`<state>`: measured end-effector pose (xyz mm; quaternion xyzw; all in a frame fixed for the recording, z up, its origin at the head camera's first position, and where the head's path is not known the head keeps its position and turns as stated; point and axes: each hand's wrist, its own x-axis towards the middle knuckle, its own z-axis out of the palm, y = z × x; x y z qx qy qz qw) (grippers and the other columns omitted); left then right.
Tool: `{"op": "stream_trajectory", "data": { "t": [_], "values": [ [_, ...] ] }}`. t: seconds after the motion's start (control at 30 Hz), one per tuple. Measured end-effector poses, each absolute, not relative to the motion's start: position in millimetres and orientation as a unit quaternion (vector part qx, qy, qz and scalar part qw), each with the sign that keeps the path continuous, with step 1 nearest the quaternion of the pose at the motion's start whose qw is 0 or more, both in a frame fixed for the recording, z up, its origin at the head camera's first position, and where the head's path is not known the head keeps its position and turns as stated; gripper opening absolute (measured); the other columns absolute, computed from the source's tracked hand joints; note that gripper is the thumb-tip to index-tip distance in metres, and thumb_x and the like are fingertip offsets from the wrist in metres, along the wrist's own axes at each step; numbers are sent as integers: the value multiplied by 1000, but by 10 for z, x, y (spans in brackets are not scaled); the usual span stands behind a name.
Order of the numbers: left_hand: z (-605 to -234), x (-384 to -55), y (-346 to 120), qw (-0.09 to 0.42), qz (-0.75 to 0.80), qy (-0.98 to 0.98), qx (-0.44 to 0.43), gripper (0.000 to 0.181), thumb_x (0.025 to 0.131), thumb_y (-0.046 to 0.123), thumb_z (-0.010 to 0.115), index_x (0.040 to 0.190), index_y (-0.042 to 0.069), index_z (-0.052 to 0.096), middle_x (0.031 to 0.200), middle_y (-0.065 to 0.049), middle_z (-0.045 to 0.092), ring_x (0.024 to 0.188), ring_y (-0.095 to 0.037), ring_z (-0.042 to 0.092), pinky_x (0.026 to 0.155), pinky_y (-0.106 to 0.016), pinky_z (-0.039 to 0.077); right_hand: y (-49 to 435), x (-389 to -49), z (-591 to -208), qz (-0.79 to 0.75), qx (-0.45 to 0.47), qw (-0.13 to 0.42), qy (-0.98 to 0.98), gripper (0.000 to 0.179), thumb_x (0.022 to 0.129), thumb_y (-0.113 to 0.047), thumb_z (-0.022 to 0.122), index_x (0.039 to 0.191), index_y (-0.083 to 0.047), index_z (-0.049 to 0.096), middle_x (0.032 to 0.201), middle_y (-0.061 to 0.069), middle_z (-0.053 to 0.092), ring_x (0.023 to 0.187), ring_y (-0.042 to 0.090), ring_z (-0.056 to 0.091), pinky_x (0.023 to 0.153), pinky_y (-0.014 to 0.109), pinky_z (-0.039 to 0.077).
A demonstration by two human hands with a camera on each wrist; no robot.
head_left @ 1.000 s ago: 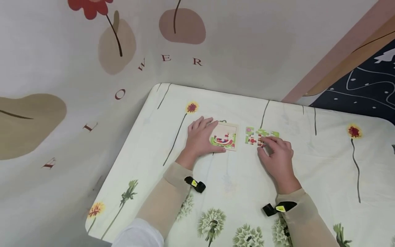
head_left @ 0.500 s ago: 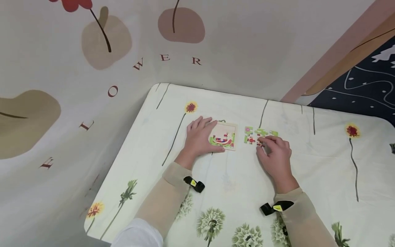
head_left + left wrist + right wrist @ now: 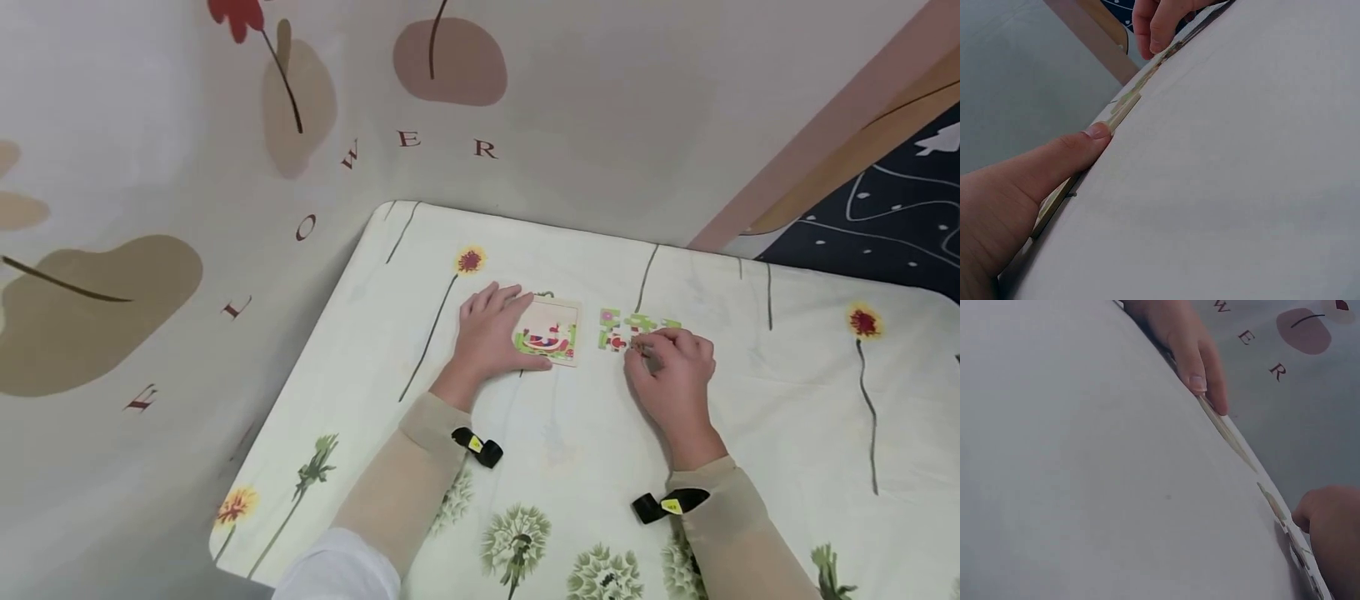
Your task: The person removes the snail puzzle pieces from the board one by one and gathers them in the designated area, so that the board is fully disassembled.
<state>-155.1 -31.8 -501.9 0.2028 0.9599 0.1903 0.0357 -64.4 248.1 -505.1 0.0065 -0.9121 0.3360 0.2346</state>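
Your left hand (image 3: pixel 491 333) clamps puzzle board (image 3: pixel 553 314) near far edge of desk (image 3: pixel 577 442); your right hand (image 3: pixel 675 375) pinches puzzle piece (image 3: pixel 641 347) beside loose pieces (image 3: pixel 617 342).

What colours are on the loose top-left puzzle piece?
The puzzle piece is green with pink; best: head view.

The puzzle frame (image 3: pixel 543 313) looks like pale wood, smooth and matt. The puzzle pieces (image 3: pixel 617 341) have a smooth printed face, though I can't tell wood from card. Matt cloth, lightly creased, makes up the bench cover (image 3: pixel 570 467). The backdrop (image 3: pixel 585 125) is matt too, cloth or paper. Both tan sleeves (image 3: pixel 401 475) look like thin, smooth cloth; the black wrist boxes (image 3: pixel 491 454), plastic.
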Motion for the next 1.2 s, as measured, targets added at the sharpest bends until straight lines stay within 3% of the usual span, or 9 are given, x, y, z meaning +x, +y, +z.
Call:
{"op": "stream_trajectory", "data": {
  "t": [0.13, 0.37, 0.5, 0.7, 0.93, 1.2],
  "values": [
    [-4999, -1546, -316, 33, 190, 960, 204, 117, 68, 81, 85, 164, 27, 45, 170, 2, 34, 160, -30, 16, 125, -56, 15, 2376, -713, -5021, 321, 18, 234, -918, 14, 94, -12, 76, 103, -2, 81, 113, 20, 65, 120, 50, 46, 100, 71, 28],
    [-5010, -1537, -320, 31, 186, 961, 203, 117, 68, 82, 84, 164, 27, 45, 170, 2, 34, 160, -30, 17, 125, -55, 15, 2115, -832, -5028, 324, 56, 175, -928, 18, 100, -15, 73, 113, -5, 80, 120, 17, 68, 117, 44, 49, 99, 67, 29],
    [-4997, -1531, -310, 32, 184, 960, 206, 118, 68, 82, 84, 164, 26, 45, 170, 1, 34, 160, -31, 16, 125, -56, 15, 2001, -882, -5022, 328, 70, 150, -930, 23, 101, -16, 72, 120, -6, 78, 129, 19, 64, 122, 45, 45, 103, 68, 27],
    [-4988, -1520, -314, 29, 180, 961, 206, 117, 69, 83, 82, 164, 26, 45, 170, 1, 34, 160, -31, 16, 124, -57, 16, 1870, -958, -5017, 312, 92, 135, -936, 29, 100, -18, 72, 126, -6, 76, 125, 18, 58, 121, 47, 42, 103, 70, 26],
    [-5024, -1528, -317, 21, 186, 960, 208, 117, 68, 84, 82, 163, 27, 46, 170, 2, 35, 160, -30, 17, 124, -56, 16, 1834, -995, -4998, 301, 116, 79, -943, 37, 104, -12, 60, 139, -5, 70, 132, 18, 56, 127, 45, 39, 110, 67, 23],
    [-4990, -1532, -317, 26, 190, 960, 206, 116, 68, 83, 83, 163, 26, 47, 169, 1, 35, 160, -31, 18, 125, -56, 16, 1799, -1032, -4965, 299, 110, 45, -947, 43, 104, -11, 54, 145, -5, 66, 132, 16, 54, 126, 44, 39, 105, 64, 27]
  ]
}}
